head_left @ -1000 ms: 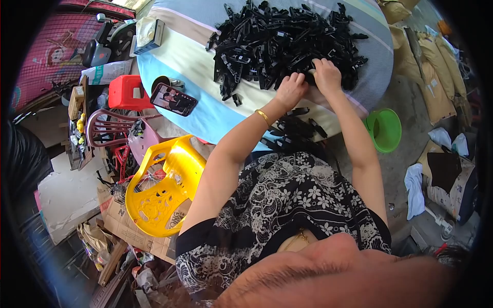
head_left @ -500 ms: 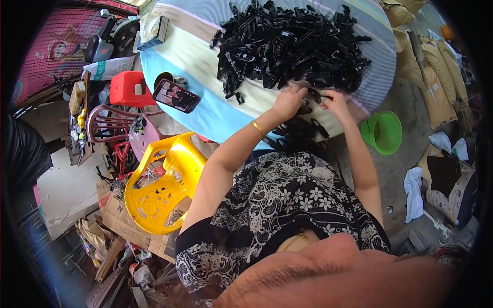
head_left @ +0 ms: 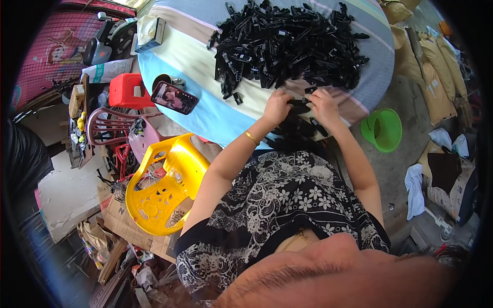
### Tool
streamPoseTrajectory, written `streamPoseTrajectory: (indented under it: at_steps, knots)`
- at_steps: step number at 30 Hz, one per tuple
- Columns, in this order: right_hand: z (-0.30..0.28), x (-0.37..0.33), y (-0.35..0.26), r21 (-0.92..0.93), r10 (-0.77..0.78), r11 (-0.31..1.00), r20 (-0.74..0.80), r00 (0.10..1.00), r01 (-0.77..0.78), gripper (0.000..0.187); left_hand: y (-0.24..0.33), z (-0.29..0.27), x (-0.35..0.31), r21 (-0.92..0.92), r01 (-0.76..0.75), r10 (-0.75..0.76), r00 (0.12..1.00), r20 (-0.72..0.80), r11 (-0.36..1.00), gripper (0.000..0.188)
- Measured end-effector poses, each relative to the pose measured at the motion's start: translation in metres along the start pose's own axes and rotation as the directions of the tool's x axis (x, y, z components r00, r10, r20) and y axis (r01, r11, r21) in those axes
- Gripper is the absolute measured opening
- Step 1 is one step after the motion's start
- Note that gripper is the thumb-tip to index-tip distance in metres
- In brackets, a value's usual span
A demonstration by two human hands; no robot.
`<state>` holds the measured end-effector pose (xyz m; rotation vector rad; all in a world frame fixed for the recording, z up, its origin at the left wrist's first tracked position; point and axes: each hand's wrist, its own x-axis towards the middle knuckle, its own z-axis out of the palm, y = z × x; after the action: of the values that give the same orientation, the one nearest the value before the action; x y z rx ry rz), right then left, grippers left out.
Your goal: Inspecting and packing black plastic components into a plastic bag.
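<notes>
A small, long black plastic part point(head_left: 299, 107) spans the gap between my two hands above the near edge of the table. My left hand point(head_left: 277, 108), below a gold bangle, pinches its left end. Bent fingers of my right hand point(head_left: 324, 109) grip its right end. Beyond them rises a wide heap of similar black plastic parts point(head_left: 287, 46). Closer to my body, a smaller dark group of parts point(head_left: 295, 131) lies below my hands, partly blurred. One loose part point(head_left: 238, 98) rests apart at the heap's left.
A phone point(head_left: 174, 97) leans against a metal cup at the table's left, with a tissue box point(head_left: 150, 34) behind it. Yellow point(head_left: 164, 187) and pink chairs and a red stool point(head_left: 128, 91) crowd the left. A green bucket point(head_left: 381, 130) stands on the floor at right.
My hands have drawn slightly nearer to my body, and the left has shifted a little left. The black part now shows between them. The view has shifted slightly.
</notes>
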<state>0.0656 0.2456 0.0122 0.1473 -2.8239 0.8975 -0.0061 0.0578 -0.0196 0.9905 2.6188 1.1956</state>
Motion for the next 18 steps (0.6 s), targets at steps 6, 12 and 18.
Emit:
streamPoseTrajectory:
  at_steps: [6, 12, 18]
  knots:
    - [-0.002, 0.008, 0.006, -0.074, -0.196, 0.977, 0.060, 0.979, 0.200, 0.025, -0.003, 0.000, -0.002, -0.018, 0.004, -0.004, 1.000, -0.016, 1.000, 0.018]
    - [0.025, 0.009, 0.012, 0.126, -0.206, 0.968, -0.095, 0.974, 0.217, 0.017, -0.007, 0.007, 0.002, -0.038, -0.025, 0.023, 0.999, -0.035, 0.999, 0.017]
    - [0.016, 0.012, 0.014, 0.171, -0.155, 0.973, -0.011, 0.988, 0.155, 0.016, -0.004, -0.001, 0.000, -0.037, -0.014, 0.015, 0.999, 0.035, 0.999, 0.015]
